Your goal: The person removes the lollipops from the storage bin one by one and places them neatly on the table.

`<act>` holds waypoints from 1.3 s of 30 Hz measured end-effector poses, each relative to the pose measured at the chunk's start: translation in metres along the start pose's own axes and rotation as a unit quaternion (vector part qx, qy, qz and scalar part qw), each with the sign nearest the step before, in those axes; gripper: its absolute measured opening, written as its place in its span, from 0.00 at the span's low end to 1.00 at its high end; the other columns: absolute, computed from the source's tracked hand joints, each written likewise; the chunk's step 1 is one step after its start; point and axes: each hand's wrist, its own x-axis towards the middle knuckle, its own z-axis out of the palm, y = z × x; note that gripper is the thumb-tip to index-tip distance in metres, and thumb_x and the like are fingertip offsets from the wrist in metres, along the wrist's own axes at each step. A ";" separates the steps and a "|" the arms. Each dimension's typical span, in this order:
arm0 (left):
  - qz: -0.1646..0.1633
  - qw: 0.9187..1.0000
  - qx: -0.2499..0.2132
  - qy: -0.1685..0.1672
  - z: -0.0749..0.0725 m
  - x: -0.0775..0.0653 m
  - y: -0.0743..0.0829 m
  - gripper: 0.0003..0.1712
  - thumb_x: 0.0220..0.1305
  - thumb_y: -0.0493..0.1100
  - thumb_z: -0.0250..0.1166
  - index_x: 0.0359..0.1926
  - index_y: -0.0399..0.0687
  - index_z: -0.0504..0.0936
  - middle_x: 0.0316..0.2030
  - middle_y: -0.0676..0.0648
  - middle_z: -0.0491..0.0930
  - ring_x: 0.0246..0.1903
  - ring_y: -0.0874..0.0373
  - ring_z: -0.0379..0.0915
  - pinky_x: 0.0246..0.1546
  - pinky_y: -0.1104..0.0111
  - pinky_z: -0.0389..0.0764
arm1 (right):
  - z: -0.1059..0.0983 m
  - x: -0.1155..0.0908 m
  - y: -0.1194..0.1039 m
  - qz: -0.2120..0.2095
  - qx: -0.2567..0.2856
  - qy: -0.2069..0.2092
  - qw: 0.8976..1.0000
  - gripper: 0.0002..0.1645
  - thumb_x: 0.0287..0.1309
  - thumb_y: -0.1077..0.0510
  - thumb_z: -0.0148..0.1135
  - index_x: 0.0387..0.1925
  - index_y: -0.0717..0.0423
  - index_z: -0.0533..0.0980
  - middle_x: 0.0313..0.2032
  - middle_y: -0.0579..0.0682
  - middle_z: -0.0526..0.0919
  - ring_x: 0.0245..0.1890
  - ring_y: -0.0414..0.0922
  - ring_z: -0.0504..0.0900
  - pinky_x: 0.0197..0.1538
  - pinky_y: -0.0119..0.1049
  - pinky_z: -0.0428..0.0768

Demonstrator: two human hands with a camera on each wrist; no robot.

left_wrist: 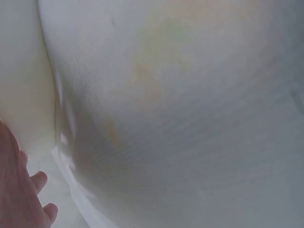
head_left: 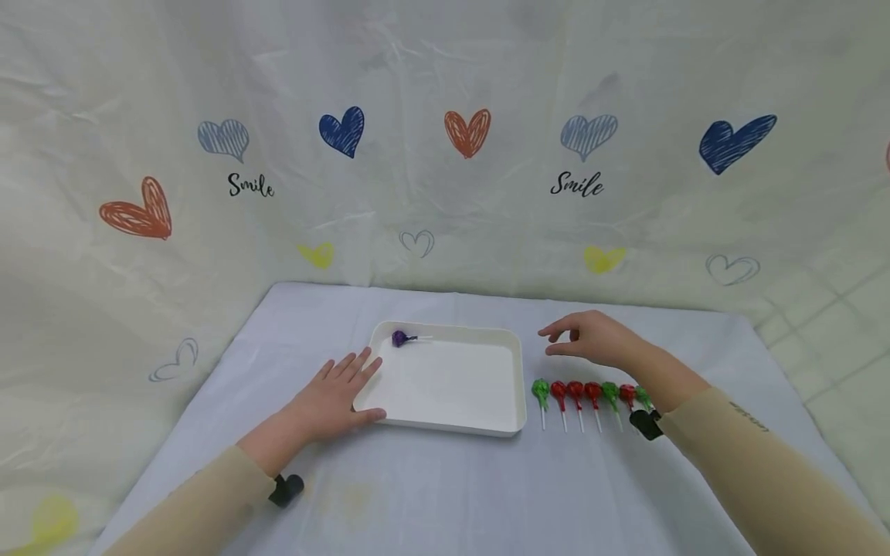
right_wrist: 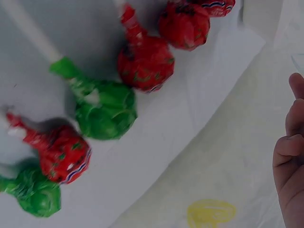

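Observation:
My left hand (head_left: 334,401) lies with fingers spread at the left side of a white tray (head_left: 452,382), touching its rim. In the left wrist view only part of that hand (left_wrist: 16,190) shows. One purple lollipop (head_left: 399,338) lies in the tray's far left corner, its stick pointing right. To the right of the tray, a row of several wrapped lollipops, green (head_left: 541,389) and red (head_left: 559,392), lies with sticks toward me. Beyond this row my right hand (head_left: 598,337) hovers with loosely bent fingers, holding nothing; my forearm partly covers the row's right end.
A white cloth (head_left: 431,494) covers the table, with faint yellowish stains (left_wrist: 156,71) near its front. Behind the table hangs a pale curtain (head_left: 417,201) printed with hearts and the word "Smile". Dark wrist devices sit under both sleeves (head_left: 751,463).

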 end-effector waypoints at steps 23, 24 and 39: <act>-0.018 1.000 -0.002 -0.004 0.007 0.004 -0.005 0.57 0.59 0.83 0.42 0.80 0.59 0.42 0.79 0.50 0.34 0.77 0.46 0.35 0.74 0.46 0.40 | 0.039 0.102 -0.087 -0.054 -0.062 -0.052 0.995 0.23 0.59 0.44 0.70 0.56 0.41 0.82 0.41 0.35 0.83 0.46 0.41 0.78 0.51 0.40 0.78; -0.019 1.000 -0.001 -0.004 0.007 0.004 -0.005 0.57 0.59 0.84 0.41 0.80 0.60 0.42 0.79 0.50 0.34 0.77 0.46 0.35 0.74 0.47 0.40 | 0.042 0.105 -0.091 -0.058 -0.070 -0.055 0.994 0.23 0.59 0.44 0.70 0.56 0.42 0.82 0.41 0.35 0.83 0.46 0.41 0.78 0.51 0.41 0.78; -0.018 1.000 0.003 -0.003 0.007 0.007 -0.003 0.58 0.58 0.85 0.40 0.80 0.61 0.41 0.79 0.52 0.34 0.77 0.48 0.35 0.74 0.47 0.40 | 0.068 0.138 -0.131 -0.068 -0.163 -0.072 0.982 0.21 0.60 0.45 0.70 0.55 0.40 0.83 0.38 0.39 0.82 0.40 0.39 0.77 0.46 0.36 0.77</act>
